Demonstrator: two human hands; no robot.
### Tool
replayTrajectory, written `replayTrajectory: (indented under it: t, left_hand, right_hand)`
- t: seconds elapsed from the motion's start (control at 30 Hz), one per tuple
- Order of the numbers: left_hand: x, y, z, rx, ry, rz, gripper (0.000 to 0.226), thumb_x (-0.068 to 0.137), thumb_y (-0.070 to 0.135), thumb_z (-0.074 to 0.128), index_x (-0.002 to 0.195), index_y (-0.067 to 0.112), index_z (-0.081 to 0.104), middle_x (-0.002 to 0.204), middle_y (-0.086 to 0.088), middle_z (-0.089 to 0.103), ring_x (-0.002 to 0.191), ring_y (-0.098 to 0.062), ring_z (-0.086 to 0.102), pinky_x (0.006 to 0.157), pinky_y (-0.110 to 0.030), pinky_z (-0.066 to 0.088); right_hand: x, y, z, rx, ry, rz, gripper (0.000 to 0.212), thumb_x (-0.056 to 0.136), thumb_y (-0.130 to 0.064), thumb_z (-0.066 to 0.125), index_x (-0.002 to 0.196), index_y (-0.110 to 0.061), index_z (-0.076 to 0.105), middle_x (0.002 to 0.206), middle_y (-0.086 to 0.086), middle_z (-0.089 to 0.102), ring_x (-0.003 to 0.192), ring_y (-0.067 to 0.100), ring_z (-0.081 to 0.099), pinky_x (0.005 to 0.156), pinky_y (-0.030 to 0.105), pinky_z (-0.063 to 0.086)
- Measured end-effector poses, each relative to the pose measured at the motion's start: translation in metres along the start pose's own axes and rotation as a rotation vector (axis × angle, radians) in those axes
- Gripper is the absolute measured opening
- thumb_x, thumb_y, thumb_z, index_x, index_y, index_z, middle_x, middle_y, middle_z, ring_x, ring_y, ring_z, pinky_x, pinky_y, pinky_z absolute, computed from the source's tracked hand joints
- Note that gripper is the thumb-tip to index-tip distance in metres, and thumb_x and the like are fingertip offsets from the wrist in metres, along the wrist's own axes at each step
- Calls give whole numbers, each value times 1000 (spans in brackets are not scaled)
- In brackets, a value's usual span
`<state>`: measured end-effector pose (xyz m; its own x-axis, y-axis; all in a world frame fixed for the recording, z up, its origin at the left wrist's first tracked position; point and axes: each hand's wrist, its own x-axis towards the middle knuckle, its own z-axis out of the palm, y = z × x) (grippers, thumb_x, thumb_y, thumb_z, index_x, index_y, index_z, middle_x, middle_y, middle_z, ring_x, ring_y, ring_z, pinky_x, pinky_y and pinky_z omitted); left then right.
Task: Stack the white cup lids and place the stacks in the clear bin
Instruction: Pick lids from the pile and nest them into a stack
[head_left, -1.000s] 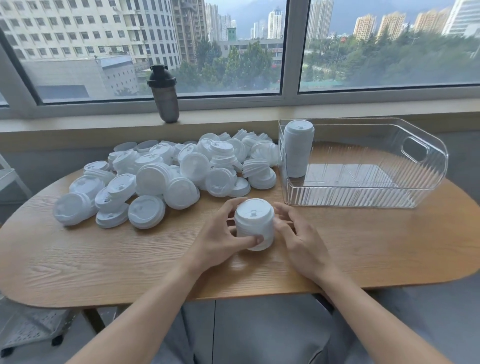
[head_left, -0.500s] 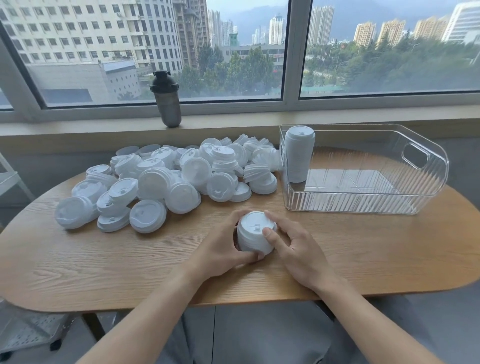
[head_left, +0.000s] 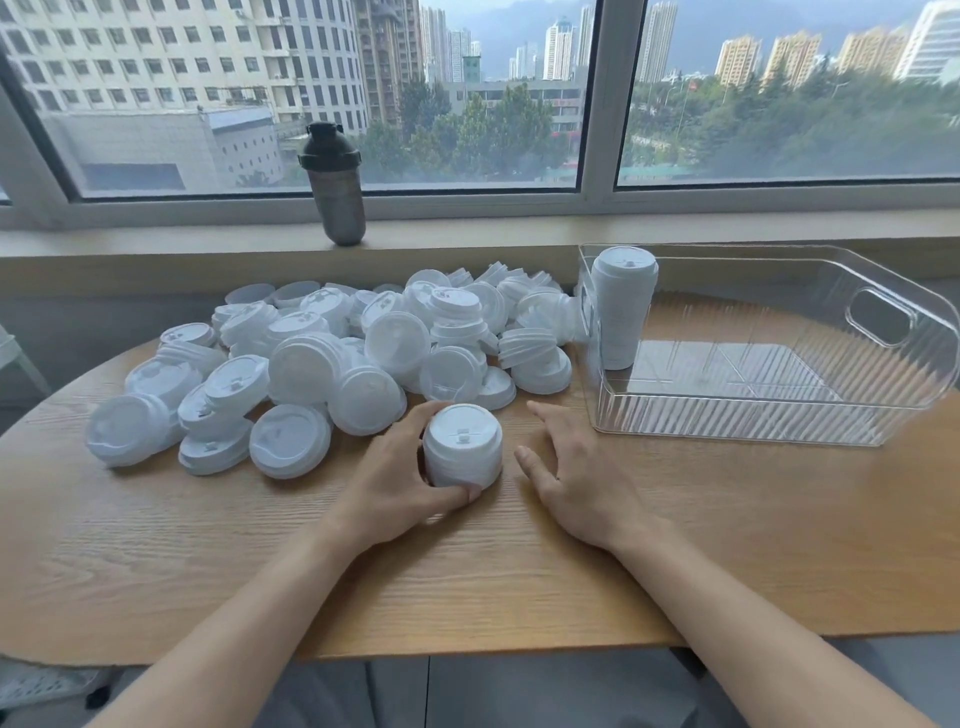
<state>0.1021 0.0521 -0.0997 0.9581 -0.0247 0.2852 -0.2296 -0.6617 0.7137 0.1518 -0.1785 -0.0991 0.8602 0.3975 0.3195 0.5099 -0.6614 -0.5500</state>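
Head camera view, looking down at a wooden table (head_left: 675, 545) by a window. Compared with half a second ago, the right hand (head_left: 576, 483) has come off the short stack of lids (head_left: 462, 447) and now lies just to its right, fingers relaxed and spread, with a clear gap between its fingertips and the stack. The left hand (head_left: 400, 467) has not let go: its fingers curl round the far side of the stack and its thumb presses the near base, so it alone holds the stack, which stands upright on the table between the two hands. The stack has shifted only slightly toward the left. Counting: two hands; two finished or part-built stacks, the short one in the left hand and one tall stack (head_left: 621, 312) standing upright in the near left corner of the clear bin (head_left: 779, 415); one bin, at the right of the table, with nothing else visible inside; one dark shaker bottle (head_left: 336, 192) on the windowsill behind. The pile of loose lids (head_left: 332, 358) spreads across the left and middle of the table, just beyond the left hand; its lids overlap too much to count exactly, but there are several dozen.
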Motion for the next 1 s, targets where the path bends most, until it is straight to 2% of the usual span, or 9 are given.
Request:
replayTrajectory:
  t: [0.13,0.3,0.4,0.63,0.7,0.8,0.83,0.9,1.0]
  left_hand:
    - [1,-7,1,-17,40,-25,102,58,54,89,147,32,43,137,20,56,130,4,50,112,-23,39]
    - [0,-9,5,-44,97,-22,102,64,51,92,150,37,38,138,24,53,129,9,48,107,-12,35]
    - [0,-9,6,-45,109,-19,101,65,52,91,150,36,39,140,23,54,131,8,48,108,-15,36]
    - [0,-10,5,-28,118,-13,95,66,54,89,147,39,42,136,27,55,129,11,48,107,-12,36]
    - [0,-9,5,-29,119,-18,96,65,55,89,147,38,42,136,26,55,130,9,48,107,-13,36]
    - [-1,-8,4,-25,114,-24,96,63,58,86,147,37,43,137,26,55,130,9,48,109,-15,37]
    - [-2,-7,3,-21,111,-27,97,63,59,85,147,35,44,138,25,55,130,9,48,109,-16,37]
    - [-3,-6,2,-3,107,-26,97,63,61,83,147,32,45,140,21,55,130,6,49,110,-19,38]
    - [-6,-3,1,23,106,-31,92,64,60,85,143,32,48,136,23,56,126,6,51,107,-19,40]
  right_hand:
    - [34,4,11,-33,-13,0,60,99,-39,59,153,-19,39,152,-1,45,141,15,35,120,34,28]
    - [71,6,24,-65,-10,26,70,93,-49,66,150,-17,42,149,0,49,139,17,39,118,36,31]
    - [85,5,31,-114,-6,51,80,87,-56,70,150,-14,43,147,3,52,136,22,44,115,38,34]
    - [90,3,36,-119,31,90,75,84,-60,70,142,-17,50,137,4,59,124,26,48,109,39,38]
    - [83,5,34,-109,46,113,83,78,-69,66,139,-15,53,131,6,61,122,27,49,107,40,39]
    - [69,5,30,-94,61,129,100,66,-84,44,137,-15,54,126,6,60,120,26,48,106,40,39]
    - [63,5,29,-89,68,133,101,65,-84,43,137,-15,55,126,7,59,119,27,48,106,41,39]
    - [52,4,24,-88,71,146,94,71,-77,56,139,-13,54,128,9,58,121,29,47,108,40,37]
    - [34,5,17,-85,67,145,76,83,-55,73,141,-11,52,133,9,56,126,26,45,109,35,35]
